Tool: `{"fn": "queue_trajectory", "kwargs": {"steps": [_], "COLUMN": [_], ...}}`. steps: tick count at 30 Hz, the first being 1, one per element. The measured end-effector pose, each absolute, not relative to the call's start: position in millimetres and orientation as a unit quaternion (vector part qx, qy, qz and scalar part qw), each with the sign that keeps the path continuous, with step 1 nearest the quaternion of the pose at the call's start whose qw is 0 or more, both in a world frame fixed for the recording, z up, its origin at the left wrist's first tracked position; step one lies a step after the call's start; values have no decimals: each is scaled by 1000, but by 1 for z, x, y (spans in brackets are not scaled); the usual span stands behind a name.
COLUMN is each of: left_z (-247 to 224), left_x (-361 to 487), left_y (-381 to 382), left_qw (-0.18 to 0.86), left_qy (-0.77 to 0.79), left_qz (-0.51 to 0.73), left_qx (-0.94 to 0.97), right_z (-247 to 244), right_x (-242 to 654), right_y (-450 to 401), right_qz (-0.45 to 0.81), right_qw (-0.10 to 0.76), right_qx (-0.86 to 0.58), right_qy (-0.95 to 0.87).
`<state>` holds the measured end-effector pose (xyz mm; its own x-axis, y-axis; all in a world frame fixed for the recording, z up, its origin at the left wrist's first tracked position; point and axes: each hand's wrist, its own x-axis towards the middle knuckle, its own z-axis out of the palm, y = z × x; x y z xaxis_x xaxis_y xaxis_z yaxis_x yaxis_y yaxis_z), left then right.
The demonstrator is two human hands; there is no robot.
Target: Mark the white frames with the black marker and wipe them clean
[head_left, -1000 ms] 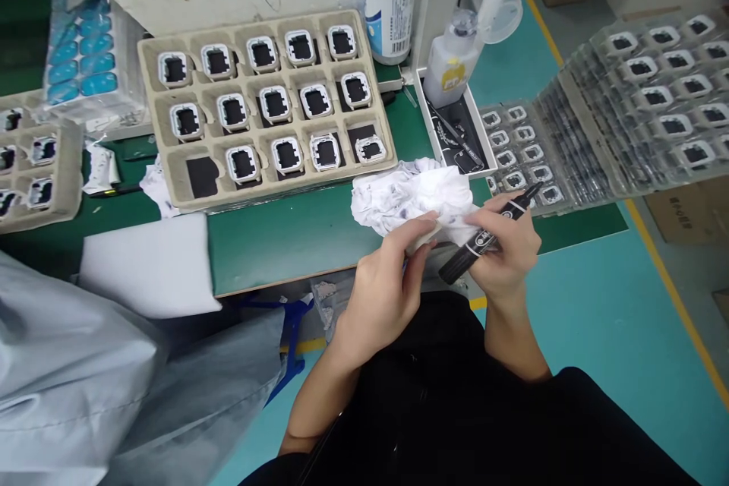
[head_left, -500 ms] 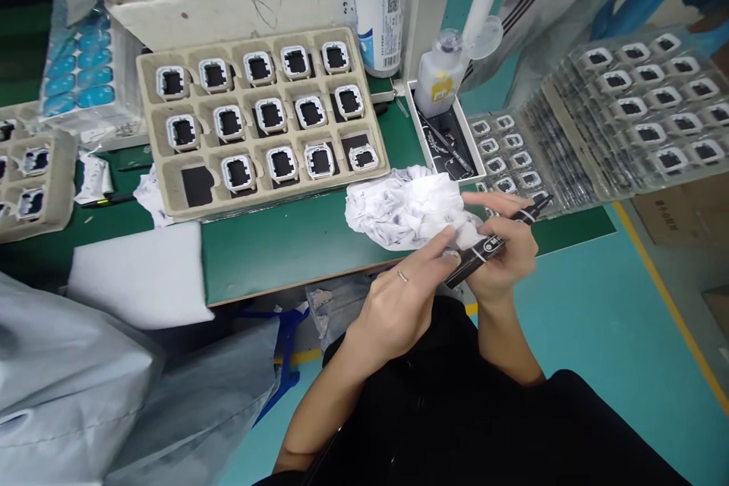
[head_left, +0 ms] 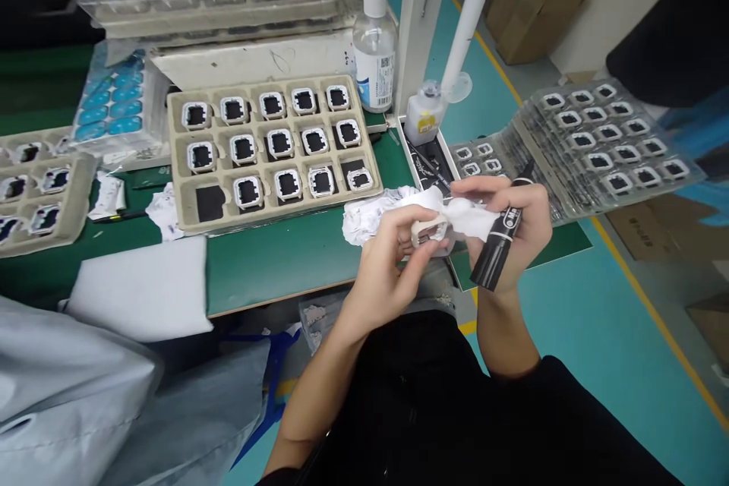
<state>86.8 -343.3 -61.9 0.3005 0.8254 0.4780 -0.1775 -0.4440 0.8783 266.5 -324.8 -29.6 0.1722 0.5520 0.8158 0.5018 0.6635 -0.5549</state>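
Observation:
A white watch-case-like frame (head_left: 428, 232) is pinched between the thumb and fingers of my left hand (head_left: 387, 266). My right hand (head_left: 527, 231) holds a black marker (head_left: 497, 247), slanting across the palm, together with a white wipe (head_left: 470, 219) that reaches over to the frame. Crumpled white cloths (head_left: 364, 220) lie just behind my left hand on the green table (head_left: 285, 266). To the left, a beige tray (head_left: 273, 220) carries rows of similar frames; its front-left compartment shows only a black bottom.
Behind the tray stands a pump bottle (head_left: 374, 68). A small bottle (head_left: 422, 118) sits in a white box (head_left: 449, 156) of black items. Stacked clear trays (head_left: 604, 140) are at the right. A folded white cloth (head_left: 142, 288) lies at the table's front-left, near grey fabric (head_left: 62, 387).
The frame now shows in my left hand, which has turned. The marker stands more steeply in my right hand, and the wipe is pulled out toward it. The view has shifted.

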Motion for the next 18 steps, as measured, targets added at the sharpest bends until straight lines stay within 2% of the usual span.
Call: {"fn": "queue_trajectory", "kwargs": {"steps": [7,12,18], "left_z": [-65,-57,-51], "left_x": [82,79,73], "left_y": [-343,-348,-347], "left_qw": [415,352,260], "left_qy": [296,288,293], "left_qz": [539,563,534], "left_qx": [670,690,749], "right_z": [-30,-46,-48], "right_x": [269,280,288], "right_y": [-330,-331,-327], "right_qz": [45,34,-28], "right_qw": [698,631,599], "right_qx": [-384,-378,-363], "right_qy": [-603,-677,-714]}}
